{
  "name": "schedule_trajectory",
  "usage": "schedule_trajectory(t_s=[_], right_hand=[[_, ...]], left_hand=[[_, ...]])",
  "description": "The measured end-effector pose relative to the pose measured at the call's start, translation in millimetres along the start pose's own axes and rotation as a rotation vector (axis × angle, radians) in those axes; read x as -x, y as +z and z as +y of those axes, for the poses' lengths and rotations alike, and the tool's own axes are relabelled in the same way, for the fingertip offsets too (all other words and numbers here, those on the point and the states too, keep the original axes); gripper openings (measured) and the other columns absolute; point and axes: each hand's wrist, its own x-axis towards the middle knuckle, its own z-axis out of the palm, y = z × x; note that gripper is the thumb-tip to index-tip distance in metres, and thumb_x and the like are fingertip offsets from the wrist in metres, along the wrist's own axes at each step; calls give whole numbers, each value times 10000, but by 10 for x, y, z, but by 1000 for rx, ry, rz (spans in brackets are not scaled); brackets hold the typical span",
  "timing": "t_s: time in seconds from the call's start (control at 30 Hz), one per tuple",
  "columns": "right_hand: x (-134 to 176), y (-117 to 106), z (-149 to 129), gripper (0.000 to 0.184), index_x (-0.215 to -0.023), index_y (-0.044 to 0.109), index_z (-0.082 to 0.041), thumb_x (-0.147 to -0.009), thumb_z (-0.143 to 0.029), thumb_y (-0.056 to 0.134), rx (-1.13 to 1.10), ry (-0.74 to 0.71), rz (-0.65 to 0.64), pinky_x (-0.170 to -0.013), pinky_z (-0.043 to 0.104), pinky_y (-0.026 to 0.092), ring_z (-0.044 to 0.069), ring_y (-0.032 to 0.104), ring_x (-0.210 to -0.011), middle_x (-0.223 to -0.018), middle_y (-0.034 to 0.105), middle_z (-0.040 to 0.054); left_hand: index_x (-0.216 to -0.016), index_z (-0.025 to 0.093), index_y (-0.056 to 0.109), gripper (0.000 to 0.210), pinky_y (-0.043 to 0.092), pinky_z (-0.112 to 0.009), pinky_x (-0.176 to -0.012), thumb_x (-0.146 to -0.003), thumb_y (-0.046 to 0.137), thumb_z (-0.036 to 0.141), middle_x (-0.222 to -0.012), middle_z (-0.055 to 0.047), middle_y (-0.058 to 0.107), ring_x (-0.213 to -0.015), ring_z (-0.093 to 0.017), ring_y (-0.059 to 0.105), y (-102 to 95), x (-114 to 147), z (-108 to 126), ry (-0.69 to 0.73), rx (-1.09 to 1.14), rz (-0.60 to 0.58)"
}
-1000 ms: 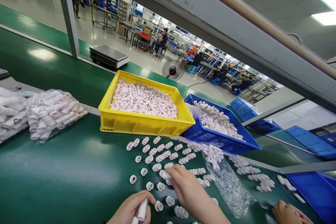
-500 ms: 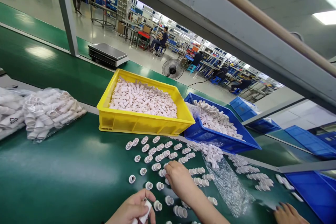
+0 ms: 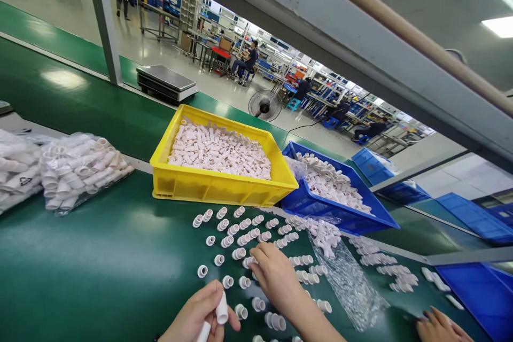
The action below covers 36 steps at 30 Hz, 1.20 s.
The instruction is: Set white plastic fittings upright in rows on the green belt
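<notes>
My left hand [image 3: 200, 312] is closed around white plastic pipe fittings. One short fitting [image 3: 222, 310] points down between thumb and fingers, and a second white piece [image 3: 203, 332] lies lower in the palm. Over the rows of fittings, my right hand [image 3: 278, 275] has its fingertips pinched at a white fitting [image 3: 248, 262] on the green work surface [image 3: 120, 272]. Its palm and wrist hide some pieces below. Around both hands stand several similar short white fittings [image 3: 241, 311], many in angled rows of two or three.
A yellow bin [image 3: 224, 187] and a blue bin [image 3: 340, 206], both full of white fittings, stand behind the rows. Clear plastic wrap [image 3: 348, 283] lies to the right. Another person's hand [image 3: 438, 326] rests at lower right. Bagged fittings [image 3: 80, 171] sit at left.
My left hand has turned the fitting from slanted to nearly upright and shifted slightly left. My right hand has moved a little right, its fingers still at the same row.
</notes>
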Motion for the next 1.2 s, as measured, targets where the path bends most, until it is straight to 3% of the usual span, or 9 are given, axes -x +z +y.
schedule_trajectory(t_s=[0.07,0.17,0.3,0.5,0.7,0.8,0.9,1.0,1.2], right_hand=[[63,-86,-121,167,-886,568,-180,-880,-212,403,-83,-131,57,-675,267,377,157,501,-773,-831,552,56],[125,-98,-328,266,-891,564,-184,-862,-417,439,-129,-323,42,-617,264,361,153,494,-701,-771,560,49],[113,64,-494,415,-802,548,-167,-759,-578,504,-48,-384,5,-560,271,347,163,493,-619,-706,577,46],[49,138,-520,122,-802,534,-163,-751,-273,534,-52,-256,-186,-634,282,389,185,535,-691,-765,601,49],[13,-198,-555,311,-1023,517,-188,-712,-176,511,-244,-181,-378,-664,237,414,162,543,-767,-892,576,36],[-86,-411,-482,234,-1017,533,-229,-806,-175,446,-357,-172,-309,-686,203,411,127,532,-793,-902,556,17],[-260,-441,-362,216,-1022,530,-204,-849,-159,408,-354,-158,-129,-744,224,407,136,524,-854,-928,563,36],[-465,-282,-297,213,-1044,512,-172,-861,-157,403,-266,-171,-33,-766,256,405,154,531,-867,-948,583,56],[-797,33,-399,133,-866,559,-156,-820,-112,443,-1,-279,-77,-676,265,361,163,528,-757,-793,605,44]], left_hand=[[-711,201,340,403,106,-164,-294,-714,539,551,-657,-72,672,-273,-52,438,-14,-9,-7,12,33,6],[-695,203,362,400,143,-154,-276,-695,573,543,-465,26,568,-259,-61,427,-18,-7,-24,53,78,35],[-683,205,372,335,204,-141,-284,-739,561,476,-400,74,467,-269,-56,414,-9,6,-47,97,102,68],[-707,217,359,329,158,-124,-271,-762,513,503,-378,68,469,-272,-73,445,-77,-32,-119,96,68,-14],[-794,233,367,302,137,-130,-259,-779,472,515,-414,50,545,-258,-81,448,-54,6,-48,120,101,-42],[-844,209,406,370,133,-145,-260,-756,458,566,-590,-36,662,-296,-86,500,-55,1,-20,38,158,-91],[-762,155,480,471,106,-148,-275,-738,418,621,-525,-92,654,-278,-70,467,-93,-40,-58,-61,151,-176],[-682,127,526,482,94,-157,-291,-722,470,604,-391,-35,577,-253,-45,396,-111,-70,-93,-63,114,-198],[-646,119,546,459,114,-181,-320,-716,509,571,-356,17,504,-269,-37,338,-76,-71,-28,13,11,-185]])
